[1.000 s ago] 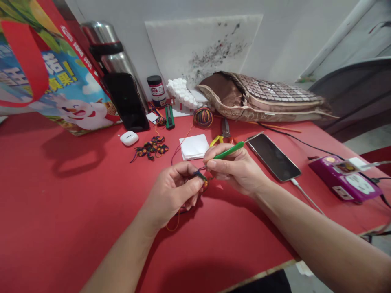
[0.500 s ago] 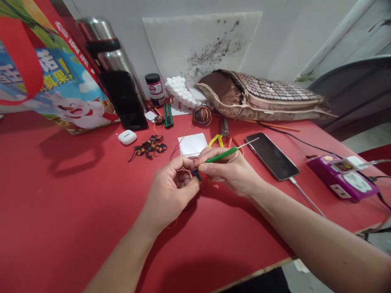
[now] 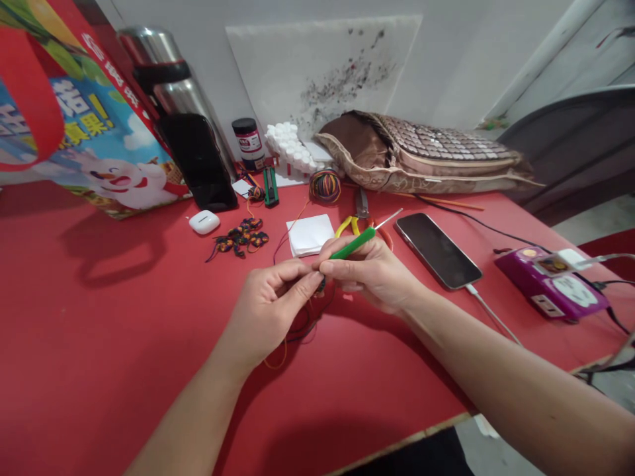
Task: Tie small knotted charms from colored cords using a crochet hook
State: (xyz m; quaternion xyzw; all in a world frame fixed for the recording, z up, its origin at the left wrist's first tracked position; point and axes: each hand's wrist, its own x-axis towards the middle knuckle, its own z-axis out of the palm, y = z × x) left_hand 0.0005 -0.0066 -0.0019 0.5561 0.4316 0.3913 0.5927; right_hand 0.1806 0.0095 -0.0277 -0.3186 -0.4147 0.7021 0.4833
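Note:
My left hand (image 3: 268, 311) is closed with thumb and fingers pinching a small dark multicoloured crochet piece (image 3: 321, 285), mostly hidden behind the fingers. In my right hand (image 3: 384, 274) a crochet hook (image 3: 353, 244) with a green handle is gripped, its metal shaft slanting up to the right. The fingertips of both hands meet at the piece. Loose yarn (image 3: 278, 362) loops onto the table below my left hand. A ball of multicoloured yarn (image 3: 325, 186) sits farther back, and a crocheted strip (image 3: 241, 238) lies to the left.
White folded paper (image 3: 310, 235) lies just beyond my hands, beside yellow-handled pliers (image 3: 362, 205). A phone (image 3: 436, 250) and purple power strip (image 3: 553, 284) are on the right. A white earbud case (image 3: 204, 222), upright black phone (image 3: 198, 162) and steel thermos (image 3: 173, 86) stand left.
The hook's shaft now points more steeply upward. My left fingers have closed flatter over the crochet piece, hiding more of it, and more loose yarn shows below them.

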